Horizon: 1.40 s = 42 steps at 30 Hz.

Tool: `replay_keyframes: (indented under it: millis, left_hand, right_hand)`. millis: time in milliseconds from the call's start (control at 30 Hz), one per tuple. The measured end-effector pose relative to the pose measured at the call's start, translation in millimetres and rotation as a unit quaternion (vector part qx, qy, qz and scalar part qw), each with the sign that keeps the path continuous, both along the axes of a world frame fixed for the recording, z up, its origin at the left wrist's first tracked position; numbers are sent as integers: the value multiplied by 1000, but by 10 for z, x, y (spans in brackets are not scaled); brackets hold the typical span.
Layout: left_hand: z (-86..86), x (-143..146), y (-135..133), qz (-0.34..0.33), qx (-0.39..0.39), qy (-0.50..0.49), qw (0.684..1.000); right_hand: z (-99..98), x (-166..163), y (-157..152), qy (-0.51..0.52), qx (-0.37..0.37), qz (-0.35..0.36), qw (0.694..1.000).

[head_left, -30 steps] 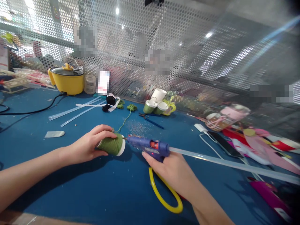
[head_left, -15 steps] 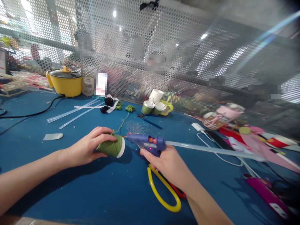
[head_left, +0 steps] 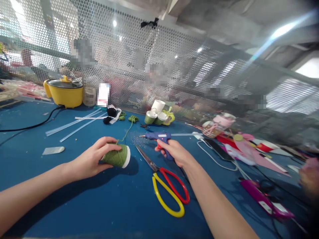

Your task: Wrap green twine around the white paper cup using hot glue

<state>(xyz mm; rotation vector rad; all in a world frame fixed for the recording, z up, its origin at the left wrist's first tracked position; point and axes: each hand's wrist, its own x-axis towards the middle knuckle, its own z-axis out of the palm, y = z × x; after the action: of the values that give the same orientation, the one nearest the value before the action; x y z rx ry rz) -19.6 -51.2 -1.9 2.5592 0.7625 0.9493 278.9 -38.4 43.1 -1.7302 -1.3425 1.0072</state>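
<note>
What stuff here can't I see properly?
In the head view:
Left end of the yarn-wrapped cup: behind the left hand.
Some of the glue gun: behind the right hand.
What the bright panel shows: blurred into squares.
Pinkish thing: blurred, cut off by the right edge.

At eight o'clock, the left hand (head_left: 93, 159) covers one end of the white cup wrapped in green yarn (head_left: 116, 157); its forearm is cropped by the left edge. At five o'clock, the right hand (head_left: 174, 151) conceals part of the grip of the blue plastic glue gun (head_left: 156, 136), behind which the blue-handled metal pliers (head_left: 145, 126) are partly hidden. At ten o'clock, print on the clear cylindrical jar (head_left: 89, 96) is illegibly small. At nine o'clock, a thin black cable (head_left: 30, 127) is cut off. Towards three o'clock, a pinkish-brown shape (head_left: 310, 174) is unrecognisably blurred.
</note>
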Motion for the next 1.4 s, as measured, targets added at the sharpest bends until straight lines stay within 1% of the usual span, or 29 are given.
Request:
replay_keyframes:
  millis: [200, 300, 400, 500, 567, 633, 667, 733, 800, 833, 867, 933, 1000, 1033, 1100, 1233, 1300, 1400]
  left_hand:
    - [-13, 5, 13, 0, -1, -2, 1000]
    - [-11, 6, 21, 5, -1, -4, 1000]
    - [-3, 7, 21, 8, 1, -5, 1000]
    - [12, 12, 15, 6, 3, -8, 1000]
    - [22, 16, 8, 3, 3, -7, 1000]
    - [30, 20, -2, -2, 3, -4, 1000]
    - [33, 22, -9, -5, 5, -2, 1000]
    - [37, 25, -27, -11, 9, 5, 1000]
    - [40, 29, -49, -14, 16, 17, 1000]
    - [41, 31, -60, -13, 21, 23, 999]
    - [41, 34, -70, -12, 26, 27, 999]
    - [39, 39, -86, -11, 35, 34, 999]
    - [33, 44, -95, -13, 39, 39, 998]
    - [30, 47, -97, -16, 44, 39, 998]
    - [26, 50, -95, -22, 54, 38, 998]
    - [28, 45, -88, -22, 44, 50, 998]
    - [31, 39, -92, -20, 25, 58, 998]
    - [32, 34, -103, -15, 4, 50, 999]
  right_hand:
    - [-160, 93, 207, -49, -39, -2, 998]
    - [-204, 119, 272, -108, -41, 2, 993]
    - [-227, 140, 317, -187, -28, -11, 982]
    - [-198, 133, 328, -266, -9, -29, 963]
    - [-133, 81, 303, -303, 8, -36, 952]
    - [-37, -32, 248, -319, 28, -26, 947]
    - [16, -114, 211, -317, 37, -11, 948]
    - [109, -317, 128, -292, 40, 49, 954]
    - [167, -545, 50, -246, 35, 122, 961]
    - [180, -654, 18, -214, 28, 168, 962]
    - [182, -754, -8, -157, 14, 229, 961]
    - [164, -911, -44, -68, -15, 282, 957]
    - [130, -1007, -62, 12, -35, 313, 949]
    - [111, -1034, -68, 42, -33, 319, 946]
    - [77, -1060, -78, 85, -9, 308, 948]
    - [39, -1048, -93, 129, 47, 223, 965]
    - [39, -1022, -95, 131, 72, 200, 968]
    - [49, -968, -93, 93, 94, 197, 971]
